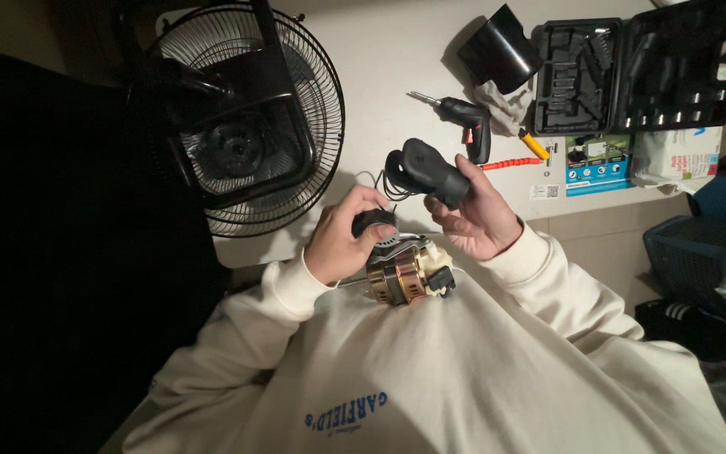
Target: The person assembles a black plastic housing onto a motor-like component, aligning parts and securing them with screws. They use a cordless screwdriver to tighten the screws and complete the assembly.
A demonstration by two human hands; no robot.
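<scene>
A pale counter (397, 50) runs across the top of your view, dimly lit, with darkness filling the whole left side. On it lies a black fan guard (245, 118), its wire cage facing up with the hub in the middle. Further right sit a small black electric screwdriver (468, 122), a crumpled grey rag (502, 105), a black cylindrical cup (499, 49) on its side, and an open black tool case (640, 71) holding bits in its moulded slots. A yellow-handled tool (533, 145) and an orange-red flexible shaft (510, 163) lie just beside the screwdriver, near a blue-and-white leaflet (598, 164) and a white box (678, 155).

You are wearing a cream sweatshirt, and both hands are raised in front of your chest, below the counter's edge. Your left hand (342, 240) is curled closed around a small black part (373, 221), pinched between thumb and fingers. Your right hand (481, 214) is wrapped around a black curved plastic housing (428, 171), fingers closed on it, with thin black wires looping out of its left end. Between and just below the two hands sits the fan motor (405, 273), its copper windings and metal core showing, a cream-coloured piece and a black plug on its right side. It rests against your sweatshirt, touching your left hand.
</scene>
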